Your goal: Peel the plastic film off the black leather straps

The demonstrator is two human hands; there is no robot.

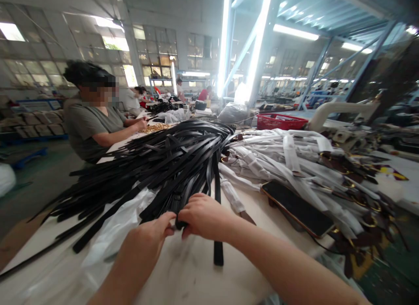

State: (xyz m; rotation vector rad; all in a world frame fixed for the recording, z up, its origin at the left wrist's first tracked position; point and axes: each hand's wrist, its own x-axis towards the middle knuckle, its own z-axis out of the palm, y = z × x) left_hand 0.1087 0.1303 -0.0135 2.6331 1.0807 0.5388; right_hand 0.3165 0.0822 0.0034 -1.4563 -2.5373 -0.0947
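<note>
Both of my hands meet at the near end of a large heap of black straps (183, 154) on the table. My right hand (206, 215) is closed around a black strap (178, 223), whose end curls under the fingers. Close beside it, my left hand (152, 235) pinches at the same strap end between thumb and fingers; the exact grip is partly hidden. Another black strap (218, 248) hangs down past my right wrist. Under the left part of the heap lies a crumpled white plastic sheet (121, 222).
White-wrapped straps (271, 156) with brown ends and gold rings are piled at right. A phone (296, 206) rests near them. Behind are a red basket (281, 121) and a sewing machine (347, 126). A co-worker (94, 117) handles small gold pieces (157, 127) across the table.
</note>
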